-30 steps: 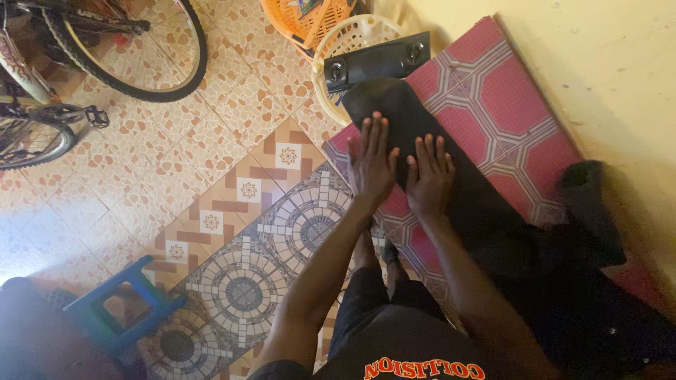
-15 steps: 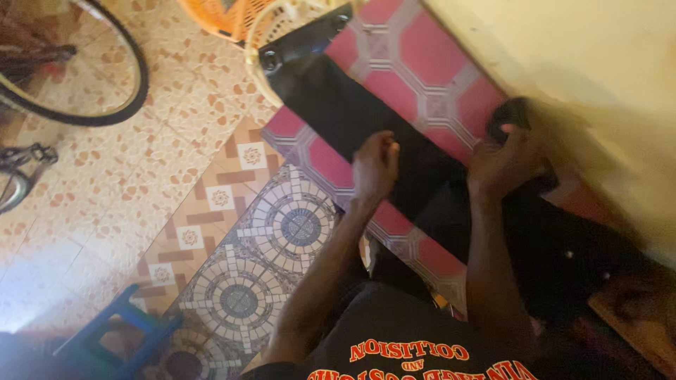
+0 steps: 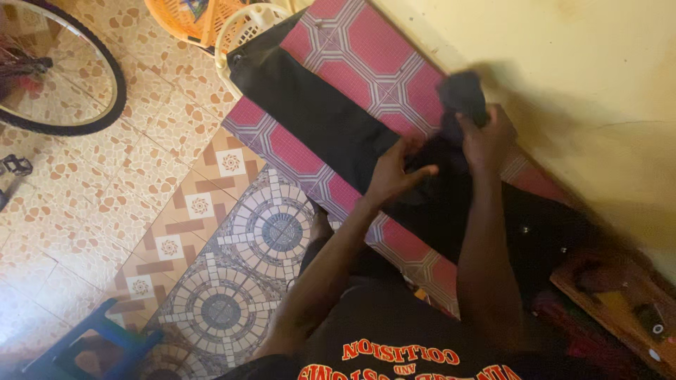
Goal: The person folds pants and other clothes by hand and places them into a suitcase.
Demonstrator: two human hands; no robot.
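we see the right hand [image 3: 486, 137] with its fingers closed on a bunched end of the black cloth [image 3: 331, 123], lifted up near the yellow wall [image 3: 563, 84]. the left hand [image 3: 394, 169] sits just beside it, fingers bent and pinching the same cloth lower down. the rest of the cloth lies long and flat across the pink patterned surface [image 3: 380, 49], and its far end touches the white basket [image 3: 243, 24] beside the orange basket [image 3: 186, 17]. we think the flat part could get pulled crooked or wrinkled, because both hands tug at one end while nothing holds the far end down. the far end could also slide off the edge toward the baskets and drop to the tiled floor [image 3: 148, 155]. the bunched end could slip out, since only a small bit is held. the lifted end is blurry, so we cannot tell if it is a leg, a sleeve or just a fold. more dark cloth lies near the person's right arm with small shiny dots, and we cannot tell if it is part of the same piece. a wooden thing at the bottom right corner is cut off and unclear. a bike wheel [image 3: 84, 98] and a blue stool [image 3: 105, 341] are only partly in the picture.
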